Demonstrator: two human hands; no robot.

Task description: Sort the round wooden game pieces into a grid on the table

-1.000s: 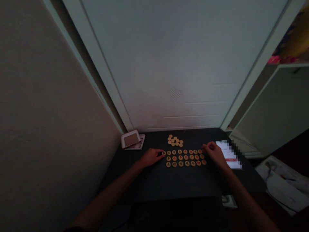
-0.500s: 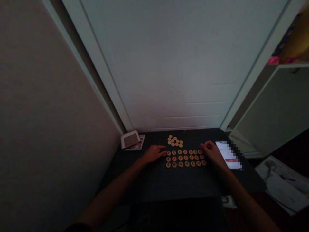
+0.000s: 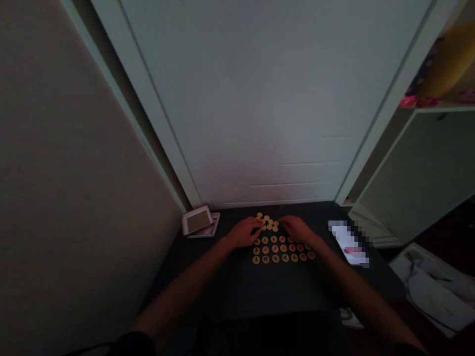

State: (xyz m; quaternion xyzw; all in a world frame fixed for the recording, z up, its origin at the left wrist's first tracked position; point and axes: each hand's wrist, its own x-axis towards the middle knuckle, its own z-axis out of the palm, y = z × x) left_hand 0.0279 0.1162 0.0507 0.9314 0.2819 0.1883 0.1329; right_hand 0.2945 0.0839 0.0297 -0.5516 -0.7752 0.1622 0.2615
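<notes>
Round wooden Chinese chess pieces [image 3: 275, 249] marked in red and black lie in three rows on a dark table. Behind the rows sits a loose group of plain-looking pieces [image 3: 269, 221], with no markings visible. At the left side of this group is my left hand [image 3: 245, 232], its thumb and fingers apart, the fingertips at the nearest pieces. My right hand [image 3: 298, 229] reaches in from the other side with fingers stretched out beside the group's right edge. It covers part of the back row's right end. Nothing can be seen held in either hand.
A phone with a lit, blurred screen [image 3: 349, 243] lies on the right of the dark table [image 3: 237, 291]. Two stacked framed items [image 3: 200, 221] sit at the back left. A white door panel [image 3: 241, 99] rises behind the table, and a wall stands on the left.
My right hand has moved left from the right end of the back row to the loose group. My left hand has shifted slightly up and right to it. The view has tilted slightly.
</notes>
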